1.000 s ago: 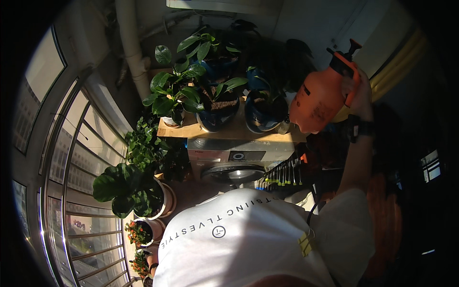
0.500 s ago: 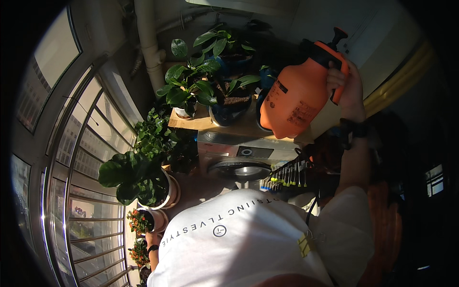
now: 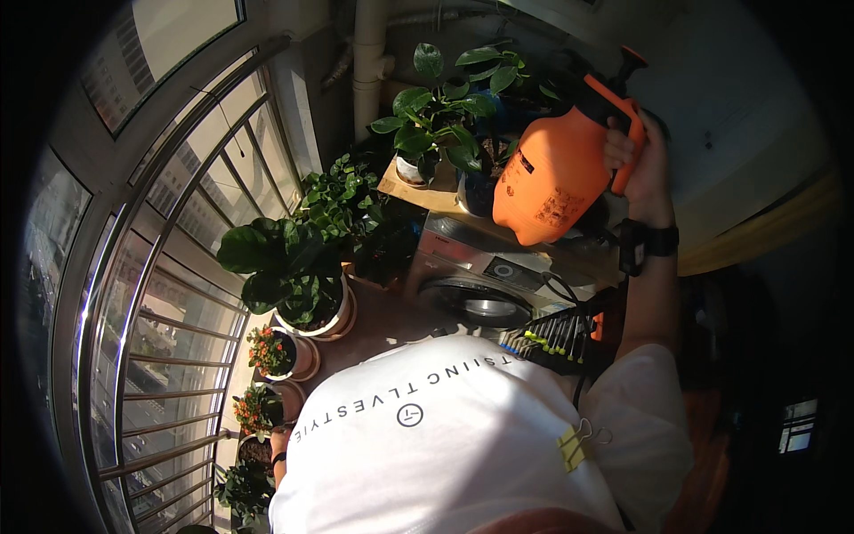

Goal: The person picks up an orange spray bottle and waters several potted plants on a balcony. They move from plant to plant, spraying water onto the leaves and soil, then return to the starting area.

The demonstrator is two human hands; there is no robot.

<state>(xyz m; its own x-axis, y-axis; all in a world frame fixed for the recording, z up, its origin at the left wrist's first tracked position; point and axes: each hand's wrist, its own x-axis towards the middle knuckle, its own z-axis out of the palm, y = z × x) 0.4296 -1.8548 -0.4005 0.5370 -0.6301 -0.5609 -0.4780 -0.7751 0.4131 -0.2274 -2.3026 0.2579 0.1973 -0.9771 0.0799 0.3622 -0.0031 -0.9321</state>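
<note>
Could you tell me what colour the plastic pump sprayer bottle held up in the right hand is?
Orange plastic pump sprayer bottle, black top; head view.

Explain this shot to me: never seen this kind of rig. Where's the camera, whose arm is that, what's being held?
There is no machine here. The picture comes from a wide fisheye camera on a person's head, looking down, so straight edges bend near the rim. The white T-shirt at the bottom is the wearer's own. Their right hand, with a dark watch on the wrist, grips the handle of an orange pump sprayer, raised in front of leafy potted plants on a wooden shelf. More pots stand on the floor by the barred window. The left hand is not clearly in view.
</note>
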